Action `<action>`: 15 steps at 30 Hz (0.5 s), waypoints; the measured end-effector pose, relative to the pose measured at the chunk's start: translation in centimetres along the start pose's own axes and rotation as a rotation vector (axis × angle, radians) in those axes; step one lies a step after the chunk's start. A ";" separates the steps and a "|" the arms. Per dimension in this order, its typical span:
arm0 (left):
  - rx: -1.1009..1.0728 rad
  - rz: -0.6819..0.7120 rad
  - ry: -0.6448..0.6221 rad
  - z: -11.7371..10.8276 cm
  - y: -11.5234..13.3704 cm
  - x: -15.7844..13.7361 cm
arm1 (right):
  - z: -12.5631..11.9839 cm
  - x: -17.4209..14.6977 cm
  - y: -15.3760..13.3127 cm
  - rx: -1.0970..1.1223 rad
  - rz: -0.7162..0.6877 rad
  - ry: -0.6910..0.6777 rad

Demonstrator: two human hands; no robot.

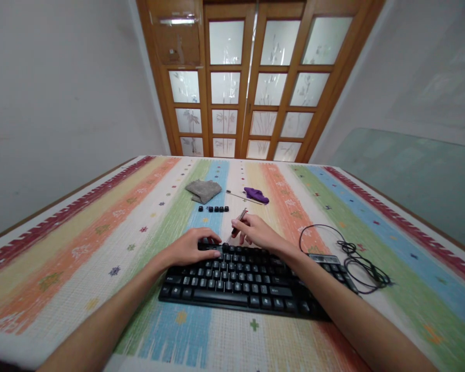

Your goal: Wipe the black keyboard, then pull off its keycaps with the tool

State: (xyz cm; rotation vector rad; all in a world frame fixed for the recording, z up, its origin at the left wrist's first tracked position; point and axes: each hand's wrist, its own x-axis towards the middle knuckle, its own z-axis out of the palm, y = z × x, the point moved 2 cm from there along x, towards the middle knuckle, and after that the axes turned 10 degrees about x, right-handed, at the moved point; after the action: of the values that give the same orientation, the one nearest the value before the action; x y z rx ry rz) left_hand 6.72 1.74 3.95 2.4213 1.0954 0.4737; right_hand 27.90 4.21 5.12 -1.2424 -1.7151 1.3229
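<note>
A black keyboard (232,279) lies on the striped tablecloth in front of me. At its far left edge my left hand (196,248) grips it, thumb on the upper keys and fingers curled by the rear edge. My right hand (256,231) is above the rear edge, pinching a slim dark tool (238,222). The tool slants down toward the top row of keys, and a pale, thin tip shows at its lower end; its exact kind is unclear. Beyond the hands, several loose black keycaps (216,209) sit in a row, one set apart on the left.
A grey cloth (204,190) lies behind the keycaps. To its right are a thin rod (244,197) with a dark end and a purple cloth (256,195). The coiled black cable (366,268) rests right of the keyboard. A chair back (411,181) stands beyond the table's right edge.
</note>
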 end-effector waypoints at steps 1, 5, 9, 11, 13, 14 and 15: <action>0.001 -0.003 0.002 0.0 0.0 0.0 | -0.2 -0.1 -0.2 0.002 -0.023 0.026; -0.010 -0.026 0.001 -0.1 0.3 0.0 | -1.3 -0.7 -1.2 -0.011 -0.170 0.039; -0.079 -0.069 0.038 -0.3 1.0 0.3 | -1.9 -1.6 -2.5 -0.038 -0.321 -0.073; -0.147 -0.080 0.071 -0.4 1.4 0.6 | -1.9 -2.1 -3.2 -0.057 -0.371 -0.093; -0.233 -0.068 0.091 -0.3 1.8 1.0 | -1.8 -2.5 -3.8 -0.075 -0.398 -0.112; -0.277 -0.059 0.093 -0.3 2.0 1.2 | -1.7 -2.7 -4.1 -0.085 -0.404 -0.119; -0.320 -0.053 0.091 -0.2 2.1 1.4 | -1.7 -2.9 -4.3 -0.095 -0.405 -0.125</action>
State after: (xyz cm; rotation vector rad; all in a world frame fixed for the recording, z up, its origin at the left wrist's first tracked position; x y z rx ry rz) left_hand 8.82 1.60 5.44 2.1055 1.0296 0.6912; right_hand 29.14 1.91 9.91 -0.8134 -2.0081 1.1030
